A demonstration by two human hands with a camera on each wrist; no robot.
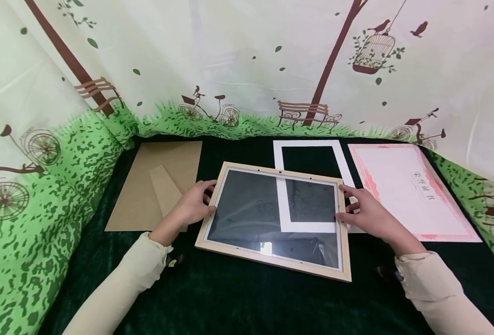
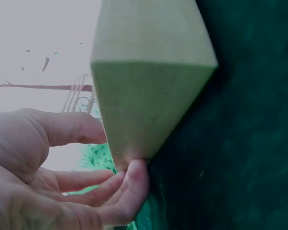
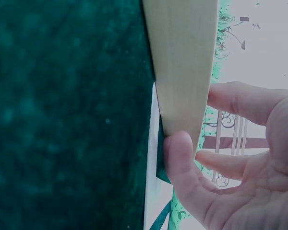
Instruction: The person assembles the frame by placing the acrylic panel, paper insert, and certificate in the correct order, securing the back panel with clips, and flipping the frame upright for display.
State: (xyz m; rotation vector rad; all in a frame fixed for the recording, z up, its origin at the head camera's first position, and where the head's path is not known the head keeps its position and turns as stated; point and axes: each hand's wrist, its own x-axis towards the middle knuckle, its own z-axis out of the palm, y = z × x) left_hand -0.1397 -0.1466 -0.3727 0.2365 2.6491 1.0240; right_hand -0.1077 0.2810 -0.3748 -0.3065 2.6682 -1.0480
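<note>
A light wooden picture frame [image 1: 272, 259] with a clear pane [image 1: 242, 209] is held tilted over the dark green cloth. My left hand [image 1: 194, 204] grips its left side, and my right hand [image 1: 366, 211] grips the right side. In the left wrist view, thumb and fingers pinch the frame's wooden edge [image 2: 134, 105]. The right wrist view likewise has fingers and thumb on either face of the wooden edge [image 3: 182, 62]. Behind the frame lies a white mat [image 1: 307, 143], partly seen through the pane.
At the left lies a brown backing board [image 1: 133, 186] with a stand leg [image 1: 165, 190], partly behind my left hand. A pink-bordered sheet [image 1: 397, 195] with printed characters lies at the right. Printed curtain fabric [image 1: 238, 56] surrounds the dark green cloth [image 1: 230, 298] at the back and sides.
</note>
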